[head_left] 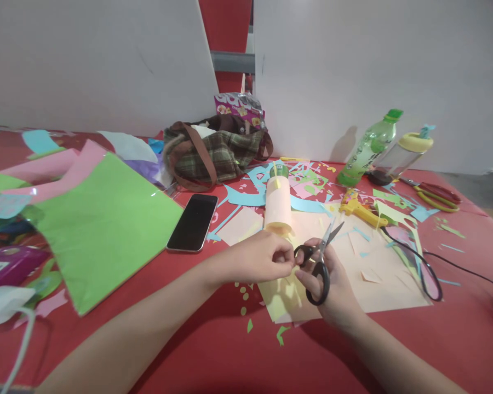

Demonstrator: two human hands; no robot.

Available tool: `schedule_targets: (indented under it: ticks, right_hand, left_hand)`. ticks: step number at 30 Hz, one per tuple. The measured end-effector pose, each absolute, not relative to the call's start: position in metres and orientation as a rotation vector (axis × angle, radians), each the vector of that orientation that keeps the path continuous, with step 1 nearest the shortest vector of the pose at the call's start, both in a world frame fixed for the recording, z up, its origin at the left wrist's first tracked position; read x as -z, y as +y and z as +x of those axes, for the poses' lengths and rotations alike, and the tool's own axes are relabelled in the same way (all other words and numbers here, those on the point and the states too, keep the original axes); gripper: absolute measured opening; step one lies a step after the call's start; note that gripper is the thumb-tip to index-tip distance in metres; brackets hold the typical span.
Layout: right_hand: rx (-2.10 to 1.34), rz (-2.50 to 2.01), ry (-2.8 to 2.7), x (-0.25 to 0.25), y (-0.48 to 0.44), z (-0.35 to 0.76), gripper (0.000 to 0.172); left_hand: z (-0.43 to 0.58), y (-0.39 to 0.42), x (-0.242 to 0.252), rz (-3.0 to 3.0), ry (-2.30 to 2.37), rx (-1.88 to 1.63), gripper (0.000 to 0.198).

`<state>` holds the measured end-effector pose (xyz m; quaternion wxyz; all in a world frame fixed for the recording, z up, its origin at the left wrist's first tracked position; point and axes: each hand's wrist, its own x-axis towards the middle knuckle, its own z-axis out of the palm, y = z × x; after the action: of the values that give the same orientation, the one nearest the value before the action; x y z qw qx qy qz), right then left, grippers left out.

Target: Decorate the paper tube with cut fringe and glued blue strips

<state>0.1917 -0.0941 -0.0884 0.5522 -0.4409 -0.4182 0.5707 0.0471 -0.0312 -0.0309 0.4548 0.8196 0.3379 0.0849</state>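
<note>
My right hand holds a pair of scissors by the black handles. The blades are parted and point away from me. Just left of it, my left hand is closed in a pinch, its fingertips close to the handles. Whatever it pinches, if anything, is too small to make out. Beyond my left hand lies a pale peach paper roll with a small yellow strip on top. Beneath the hands are cream paper sheets strewn with cut scraps.
Left are a phone and green sheet. A plaid bag stands behind. Right are a yellow glue gun with a black cord, a green bottle, a clear cup and red-and-yellow-handled scissors. Scraps litter the red table.
</note>
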Motion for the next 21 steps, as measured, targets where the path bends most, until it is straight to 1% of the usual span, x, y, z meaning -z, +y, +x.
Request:
schedule_targets:
  ticks: [8,14,17,21]
  right_hand:
    - [-1.319,-1.040,-0.970,0.0890,-0.0933,0.1928,0.035]
    - [-1.316,-1.039,-0.937,0.0932,-0.0927,0.1927,0.036]
    - [-1.373,-1.041,-0.930,0.0937,-0.0932,0.1931,0.037]
    - [-1.477,-0.974,-1.015,0.0939,-0.0945,0.1921,0.041]
  left_hand:
    - [0.0467,-0.0314,0.0313,2.037,0.796,-0.170,0.014]
    - [0.0478,-0.0319,0.0331,2.078,0.791,-0.241,0.016]
    - [0.0472,-0.0304,0.0318,2.052,0.838,-0.336,0.018]
    - [0.0457,-0.0282,0.0285,1.946,0.922,-0.548,0.017]
